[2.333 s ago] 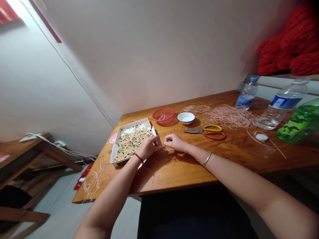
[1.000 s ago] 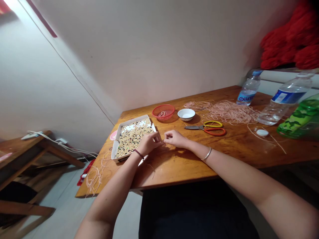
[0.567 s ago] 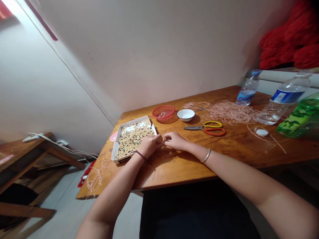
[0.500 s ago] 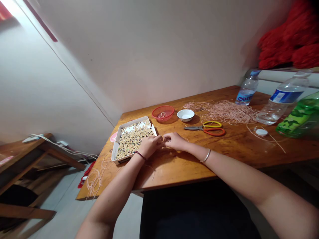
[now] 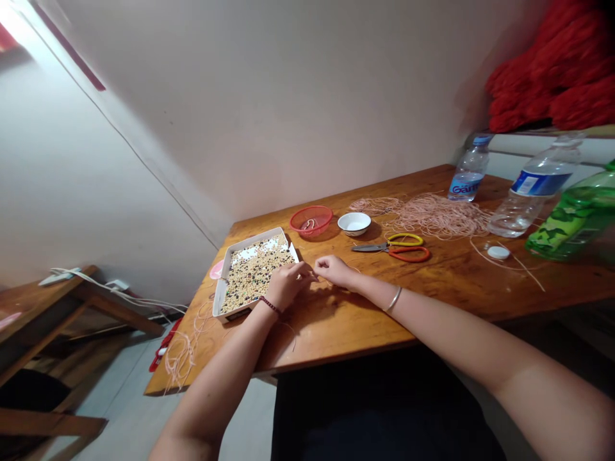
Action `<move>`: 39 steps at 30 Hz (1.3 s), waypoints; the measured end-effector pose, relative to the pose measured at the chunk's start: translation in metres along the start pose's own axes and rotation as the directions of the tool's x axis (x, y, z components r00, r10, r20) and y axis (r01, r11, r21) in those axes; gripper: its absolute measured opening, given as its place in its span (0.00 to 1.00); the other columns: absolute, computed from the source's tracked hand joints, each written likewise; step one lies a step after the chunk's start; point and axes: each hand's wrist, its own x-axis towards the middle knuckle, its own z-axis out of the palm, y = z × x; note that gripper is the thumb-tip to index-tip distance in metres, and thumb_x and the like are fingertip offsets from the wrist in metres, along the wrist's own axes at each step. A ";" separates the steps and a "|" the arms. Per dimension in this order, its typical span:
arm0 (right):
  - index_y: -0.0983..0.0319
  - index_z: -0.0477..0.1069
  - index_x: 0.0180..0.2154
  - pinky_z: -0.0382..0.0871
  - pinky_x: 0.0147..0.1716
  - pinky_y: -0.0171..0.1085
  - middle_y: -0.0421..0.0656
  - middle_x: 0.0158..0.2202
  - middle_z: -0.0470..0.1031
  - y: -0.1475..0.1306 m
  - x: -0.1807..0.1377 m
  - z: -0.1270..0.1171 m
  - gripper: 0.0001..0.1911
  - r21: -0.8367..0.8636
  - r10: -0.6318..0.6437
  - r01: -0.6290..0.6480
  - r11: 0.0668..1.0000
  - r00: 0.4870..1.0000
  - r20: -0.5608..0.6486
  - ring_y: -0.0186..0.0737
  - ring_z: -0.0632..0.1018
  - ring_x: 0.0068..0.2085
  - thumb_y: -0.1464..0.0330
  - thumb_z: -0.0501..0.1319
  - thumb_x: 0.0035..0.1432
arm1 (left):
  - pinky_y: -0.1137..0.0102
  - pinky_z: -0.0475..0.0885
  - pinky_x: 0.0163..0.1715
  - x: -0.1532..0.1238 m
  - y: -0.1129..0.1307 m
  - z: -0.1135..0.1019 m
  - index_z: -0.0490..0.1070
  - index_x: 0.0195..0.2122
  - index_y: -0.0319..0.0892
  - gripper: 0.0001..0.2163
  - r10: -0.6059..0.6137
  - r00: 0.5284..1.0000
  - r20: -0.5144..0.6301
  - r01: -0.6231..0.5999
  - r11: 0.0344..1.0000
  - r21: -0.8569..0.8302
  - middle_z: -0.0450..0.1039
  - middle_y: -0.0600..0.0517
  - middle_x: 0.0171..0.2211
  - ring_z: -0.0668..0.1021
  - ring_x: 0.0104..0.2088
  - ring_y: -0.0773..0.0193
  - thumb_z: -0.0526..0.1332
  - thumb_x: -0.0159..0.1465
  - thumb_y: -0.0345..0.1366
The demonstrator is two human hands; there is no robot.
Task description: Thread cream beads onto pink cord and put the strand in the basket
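Observation:
Over the table, just off the right edge of a white box (image 5: 219, 299) full of small cream and dark beads (image 5: 254, 275), my two hands work close together. My left hand (image 5: 287, 283), with a dark bead bracelet at the wrist, is closed with its fingertips pinched. My right hand (image 5: 335, 271), wearing a silver bangle, pinches a short way to the right. A thin pinkish cord (image 5: 293, 333) seems to run through both grips; one end trails beside my left wrist, and a bit shows by my right hand. Any bead between the fingertips is too small to make out.
Behind my hands stand a red mesh basket (image 5: 311, 221) and a white bowl (image 5: 354, 223). Scissors (image 5: 382, 247) lie right of them. Further right are a heap of pink cord (image 5: 439, 214), bottles (image 5: 533, 186) and a white cap (image 5: 498, 252). Loose cord (image 5: 180, 358) lies at the left corner.
My hands have drawn slightly apart, opening a small gap between the fingertips. The view has shifted a little, and the things on the table stay in place.

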 end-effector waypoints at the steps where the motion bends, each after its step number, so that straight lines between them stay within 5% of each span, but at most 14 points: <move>1: 0.63 0.66 0.19 0.52 0.23 0.31 0.35 0.17 0.60 0.001 0.002 -0.001 0.09 0.030 0.016 -0.016 0.999 1.000 -0.002 0.29 0.61 0.22 0.67 0.56 0.47 | 0.74 0.66 0.32 0.000 0.000 0.000 0.74 0.34 0.45 0.06 -0.016 1.000 -0.008 0.016 0.999 -0.032 0.77 0.53 0.30 0.75 0.29 0.68 0.62 0.62 0.40; 8: 0.64 0.67 0.21 0.51 0.20 0.31 0.34 0.14 0.57 0.007 0.009 -0.001 0.14 0.140 0.111 -0.109 0.984 0.994 -0.013 0.29 0.58 0.18 0.62 0.54 0.53 | 0.72 0.68 0.34 0.001 0.004 -0.002 0.74 0.44 0.50 0.09 -0.069 0.997 0.028 0.070 0.997 -0.013 0.79 0.53 0.36 0.78 0.33 0.65 0.57 0.65 0.36; 15: 0.61 0.62 0.27 0.44 0.14 0.30 0.29 0.13 0.47 0.003 0.005 -0.002 0.27 0.246 0.241 -0.257 0.935 0.966 0.091 0.27 0.48 0.13 0.45 0.45 0.59 | 0.71 0.67 0.35 0.004 0.007 -0.004 0.76 0.36 0.47 0.07 -0.063 0.996 0.068 0.057 0.994 0.091 0.76 0.51 0.32 0.76 0.34 0.63 0.58 0.64 0.37; 22: 0.60 0.60 0.30 0.39 0.12 0.28 0.30 0.14 0.50 0.002 0.006 -0.002 0.24 0.376 0.328 -0.376 0.847 0.926 0.188 0.26 0.48 0.12 0.48 0.43 0.63 | 0.71 0.67 0.33 0.003 0.013 -0.012 0.74 0.45 0.47 0.14 0.051 0.983 0.178 -0.071 0.992 0.108 0.72 0.49 0.35 0.75 0.34 0.63 0.53 0.63 0.28; 29: 0.61 0.60 0.28 0.40 0.11 0.28 0.31 0.15 0.51 0.002 0.006 -0.004 0.25 0.382 0.342 -0.401 0.833 0.915 0.216 0.25 0.49 0.12 0.48 0.43 0.64 | 0.72 0.67 0.32 0.002 0.013 -0.014 0.70 0.52 0.50 0.20 0.050 0.979 0.199 -0.067 0.994 0.084 0.70 0.50 0.37 0.74 0.32 0.64 0.52 0.62 0.25; 39: 0.62 0.61 0.26 0.40 0.11 0.29 0.29 0.14 0.50 0.006 0.003 -0.003 0.18 0.298 0.244 -0.306 0.904 0.943 0.227 0.24 0.49 0.12 0.57 0.54 0.62 | 0.69 0.68 0.39 0.006 -0.006 -0.025 0.69 0.47 0.45 0.11 -0.133 0.990 -0.042 0.139 0.970 0.201 0.75 0.49 0.40 0.75 0.41 0.59 0.54 0.67 0.42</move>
